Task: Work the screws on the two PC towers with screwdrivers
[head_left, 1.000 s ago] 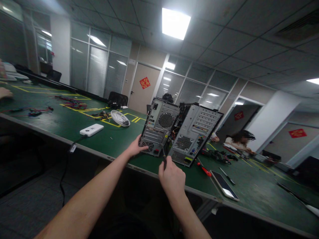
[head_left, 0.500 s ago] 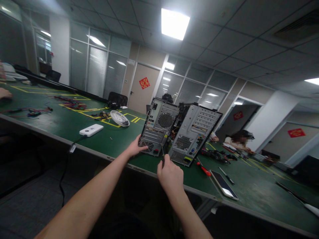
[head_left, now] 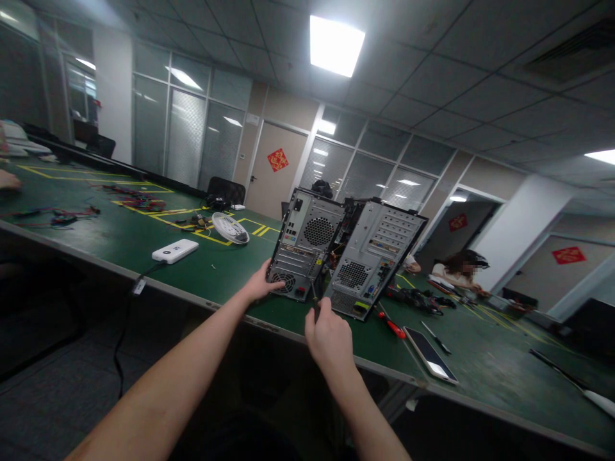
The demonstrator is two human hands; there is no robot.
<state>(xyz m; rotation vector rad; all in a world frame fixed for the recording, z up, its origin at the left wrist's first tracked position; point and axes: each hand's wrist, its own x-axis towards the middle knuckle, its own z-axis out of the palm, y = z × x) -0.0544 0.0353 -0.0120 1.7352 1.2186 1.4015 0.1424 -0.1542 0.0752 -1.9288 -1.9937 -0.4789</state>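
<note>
Two desktop computer cases stand side by side with their backs toward me. My left hand (head_left: 261,283) grips the lower left edge of the left computer case (head_left: 302,243); its thumb lies across the round fan grille, and the other fingers are hidden by the side panel. In my right hand (head_left: 330,328) is a screwdriver (head_left: 316,301) with a dark handle. Its thin shaft points up at the lower right edge of the left case; I cannot tell whether the tip touches a screw. Just right of that hand stands the other computer case (head_left: 375,256).
Right of the cases lie a red-handled screwdriver (head_left: 394,328), a phone (head_left: 430,355) and a thin dark tool (head_left: 435,337). Cables (head_left: 418,298) are heaped behind them. On the left are a white box (head_left: 175,250) with a cord and a white basket (head_left: 230,228). A person (head_left: 456,269) sits far right.
My right hand has shifted very slightly, and more of the screwdriver's handle shows. The left hand and both cases have stayed in place.
</note>
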